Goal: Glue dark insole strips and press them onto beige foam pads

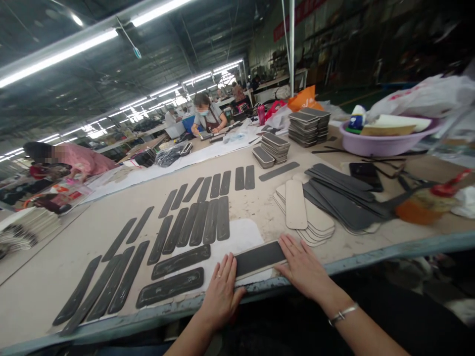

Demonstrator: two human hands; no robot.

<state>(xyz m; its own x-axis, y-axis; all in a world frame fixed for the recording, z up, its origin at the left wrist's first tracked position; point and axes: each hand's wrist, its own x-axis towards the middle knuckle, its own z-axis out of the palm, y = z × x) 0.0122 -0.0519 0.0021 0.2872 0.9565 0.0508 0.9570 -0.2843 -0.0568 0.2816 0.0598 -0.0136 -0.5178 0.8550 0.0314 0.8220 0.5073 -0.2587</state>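
A dark grey strip with a pale border [260,259] lies flat near the table's front edge. Pressing on its left end is my left hand [221,287], fingers stretched out flat. My right hand [301,264] rests on the strip's right end, its fingers also extended. To the left are dark strips with a wet-looking shine [170,287], laid out in rows. Beyond my right hand sits a fanned stack of beige rounded boards [296,205]. Beside that lies a pile of dark grey strips [341,200].
Stacked bordered pieces [274,147] and a taller stack [308,126] stand farther back. On the right are a purple basin [386,141], a phone [365,176] and a container of amber stuff [423,205]. Co-workers [210,118] work at the far side.
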